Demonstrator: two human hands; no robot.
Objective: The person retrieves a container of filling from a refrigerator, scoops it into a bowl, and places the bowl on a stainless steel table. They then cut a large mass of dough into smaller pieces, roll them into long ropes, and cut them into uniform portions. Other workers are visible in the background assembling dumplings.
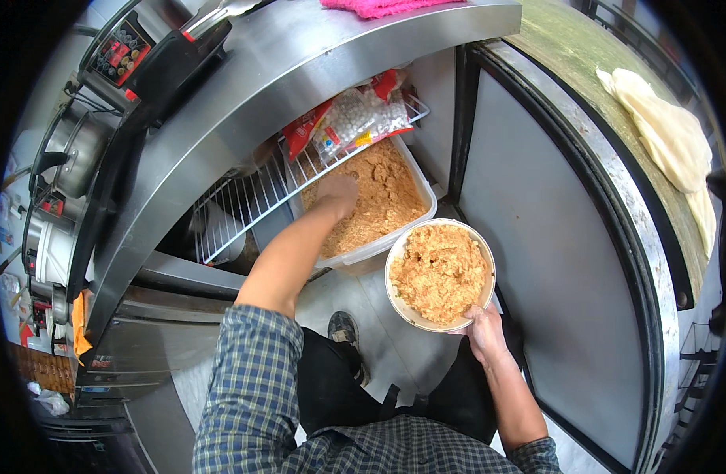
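My right hand grips the rim of a round pale bowl, thumb on the inner side. Moist orange-brown shredded food fills the bowl close to its rim. My left hand reaches under a white wire shelf into a large translucent plastic container. There it touches a similar orange-brown food mass, and its fingers are too hidden to make out. This container sits at the opening of an under-counter refrigerator, to the left of the bowl and beyond it.
The refrigerator door stands open on the right. Red-and-clear bags of white pellets lie on the wire shelf. A steel counter edge overhangs the opening. Pale dough rests on a worn board. A pink cloth lies on the counter.
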